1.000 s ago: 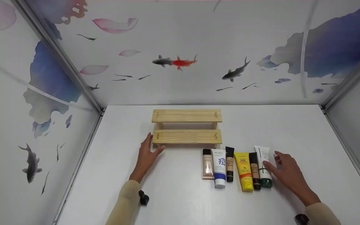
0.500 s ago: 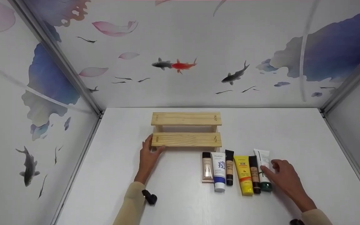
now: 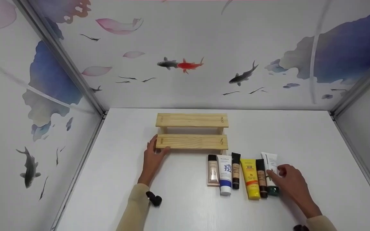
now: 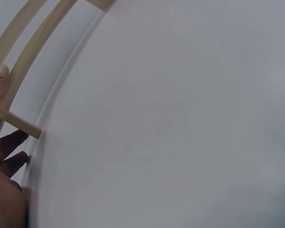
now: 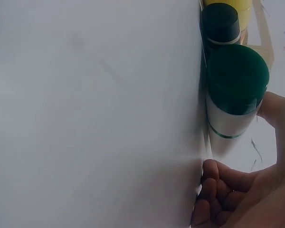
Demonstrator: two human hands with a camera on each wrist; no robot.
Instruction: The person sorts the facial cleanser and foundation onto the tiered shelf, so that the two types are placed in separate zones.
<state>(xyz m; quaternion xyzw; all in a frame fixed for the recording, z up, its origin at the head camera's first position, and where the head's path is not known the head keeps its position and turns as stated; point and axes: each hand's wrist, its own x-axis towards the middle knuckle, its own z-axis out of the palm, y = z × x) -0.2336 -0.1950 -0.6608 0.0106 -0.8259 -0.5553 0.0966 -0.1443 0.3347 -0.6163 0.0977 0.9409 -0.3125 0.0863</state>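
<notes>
A two-step wooden rack stands at the back of the white table. My left hand holds its left end, the thumb at the front plank's edge and the fingers around the side; in the left wrist view, dark fingertips show by the rack's leg. My right hand is at a white tube with a green cap. Its thumb lies over the tube and its curled fingers are at the tube's right side. In the right wrist view, the green cap faces the camera and the fingertips are low by the tabletop.
Left of the white tube lie a dark-capped brown tube, a yellow tube, a black-ended beige tube, a white-and-blue tube and a pinkish tube. Printed walls enclose the table on three sides.
My right hand has shifted slightly left, its thumb moving farther over the white tube. My left hand has closed in on the rack's left end. Rack and tubes keep their places.
</notes>
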